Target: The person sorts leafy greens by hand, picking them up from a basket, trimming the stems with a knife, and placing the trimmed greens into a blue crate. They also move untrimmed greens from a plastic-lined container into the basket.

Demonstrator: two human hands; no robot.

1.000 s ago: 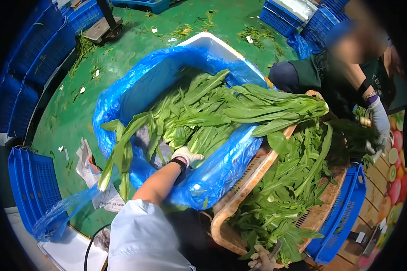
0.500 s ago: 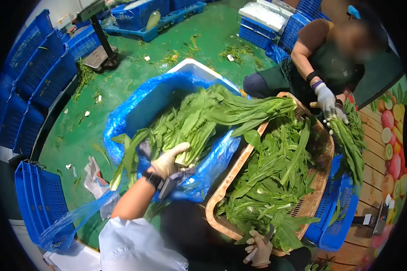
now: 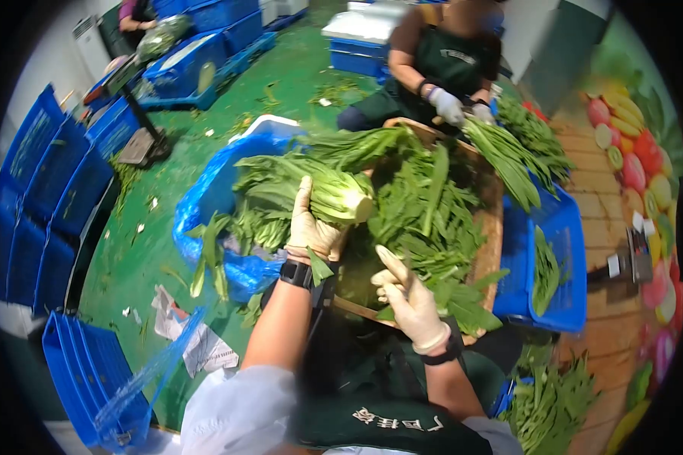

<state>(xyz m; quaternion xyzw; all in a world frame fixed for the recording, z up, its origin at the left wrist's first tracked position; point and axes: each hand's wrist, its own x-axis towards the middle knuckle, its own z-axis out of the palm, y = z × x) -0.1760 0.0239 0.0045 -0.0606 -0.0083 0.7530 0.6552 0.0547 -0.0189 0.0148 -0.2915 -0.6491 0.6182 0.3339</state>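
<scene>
My left hand (image 3: 313, 231), in a pale glove, grips a head of leafy green lettuce (image 3: 322, 186) above a box lined with blue plastic (image 3: 192, 208). The lettuce's pale cut stem end points right. Over the near end of a brown basket (image 3: 495, 216) is my gloved right hand (image 3: 417, 307), its index finger extended and the others curled. What those fingers hold, if anything, is not clear. Loose green leaves (image 3: 425, 212) fill much of the basket, and more leafy greens lie in the lined box.
Opposite, a person (image 3: 448, 76) with gloved hands holds a bunch of greens (image 3: 505, 155). A blue crate (image 3: 542, 296) stands right of the basket. Stacked blue baskets (image 3: 34, 205) and a scale (image 3: 140, 144) are at left. Leaf scraps litter the green floor.
My left hand has lifted the lettuce and turned its stem end right, toward the basket. My right hand has risen beside the basket's near end. The view has shifted.
</scene>
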